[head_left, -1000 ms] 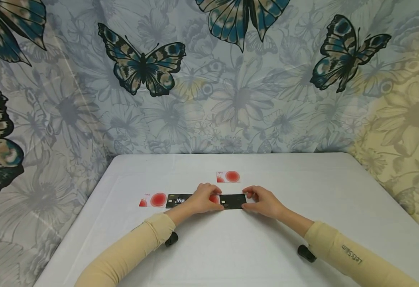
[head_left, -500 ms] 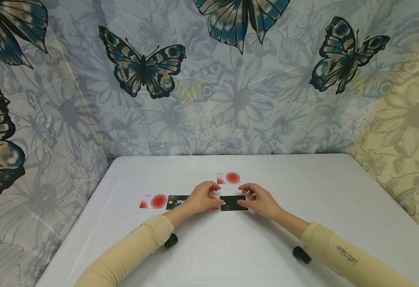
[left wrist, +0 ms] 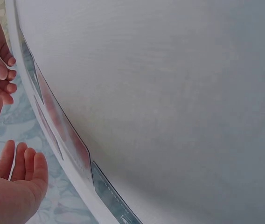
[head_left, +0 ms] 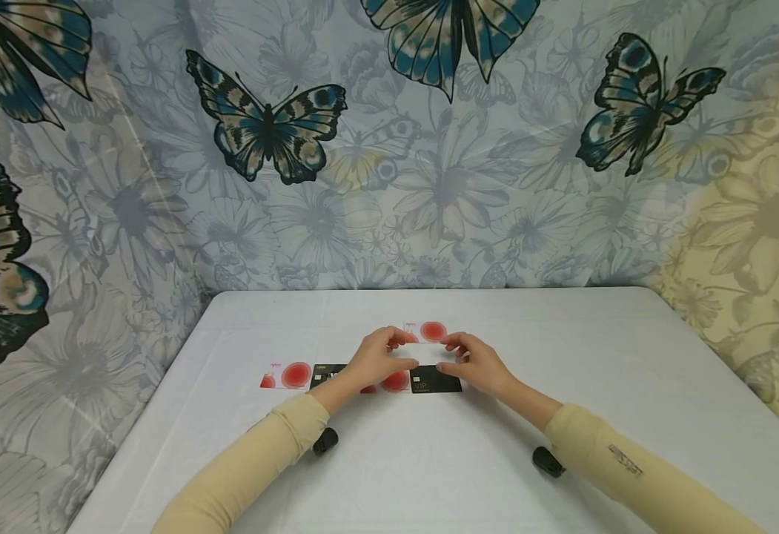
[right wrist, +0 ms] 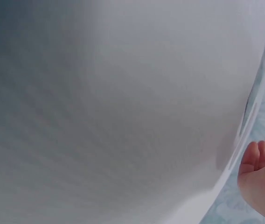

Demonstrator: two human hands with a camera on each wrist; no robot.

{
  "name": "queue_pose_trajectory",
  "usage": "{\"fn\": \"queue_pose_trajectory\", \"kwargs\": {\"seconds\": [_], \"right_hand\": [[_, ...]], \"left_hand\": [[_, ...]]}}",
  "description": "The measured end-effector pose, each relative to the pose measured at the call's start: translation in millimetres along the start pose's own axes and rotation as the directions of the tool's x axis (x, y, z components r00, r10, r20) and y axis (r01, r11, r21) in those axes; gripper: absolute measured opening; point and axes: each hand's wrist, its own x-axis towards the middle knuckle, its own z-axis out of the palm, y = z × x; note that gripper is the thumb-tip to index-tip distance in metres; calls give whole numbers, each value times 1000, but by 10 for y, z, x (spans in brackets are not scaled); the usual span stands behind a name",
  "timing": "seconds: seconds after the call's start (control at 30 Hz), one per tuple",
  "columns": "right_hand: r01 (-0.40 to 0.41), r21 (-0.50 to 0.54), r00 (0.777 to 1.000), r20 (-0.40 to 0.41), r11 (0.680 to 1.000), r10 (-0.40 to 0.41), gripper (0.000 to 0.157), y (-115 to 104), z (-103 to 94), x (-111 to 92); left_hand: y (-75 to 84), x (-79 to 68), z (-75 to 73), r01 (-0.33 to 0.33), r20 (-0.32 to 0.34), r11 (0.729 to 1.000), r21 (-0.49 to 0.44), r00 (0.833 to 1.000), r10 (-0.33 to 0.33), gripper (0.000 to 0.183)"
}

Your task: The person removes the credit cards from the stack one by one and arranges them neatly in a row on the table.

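Observation:
My left hand (head_left: 377,359) and right hand (head_left: 482,365) hover facing each other over the middle of the row of cards, fingers loosely bent and nothing between them. Below them lies a black VIP card (head_left: 436,381) at the row's right end. To its left is a red-and-white card (head_left: 396,382), partly hidden by my left hand. The fingertips of both hands overlap the lower corners of another red-and-white card (head_left: 433,331), set farther back by itself. In the left wrist view, the left fingers (left wrist: 40,170) are apart from the cards.
Farther left in the row lie a black card (head_left: 321,375), partly behind my left hand, and a red-and-white card (head_left: 296,375). All rest on a white-covered table (head_left: 562,326). A butterfly-patterned cloth (head_left: 442,222) rises behind its back edge. Black wrist cameras (head_left: 325,441) hang under both sleeves.
Both hands have let go of the black VIP card at the row's right end and moved away from me toward the back card. The VIP card stays in place.

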Motion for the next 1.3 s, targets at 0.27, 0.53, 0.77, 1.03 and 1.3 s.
{"fn": "queue_pose_trajectory", "kwargs": {"seconds": [0.27, 0.53, 0.77, 1.03, 1.3], "right_hand": [[-19, -34, 1000, -7, 999, 19, 46, 57, -45, 156], [-63, -83, 998, 19, 995, 65, 50, 102, -104, 324], [-90, -102, 995, 31, 991, 94, 53, 157, -137, 440], [-81, -129, 995, 38, 988, 87, 54, 176, -136, 519], [-97, -154, 993, 56, 983, 106, 55, 191, -120, 597]], "left_hand": [[-36, 106, -3, 58, -11, 998, 23, 998, -58, 40], [-54, 214, -18, 96, -19, 995, 13, 995, -96, 42], [-75, 297, -26, 125, -41, 992, 19, 991, -124, 44], [-119, 390, -16, 141, -37, 988, 63, 990, -139, 46], [-98, 477, 43, 150, -16, 976, 157, 989, -150, 48]]}}
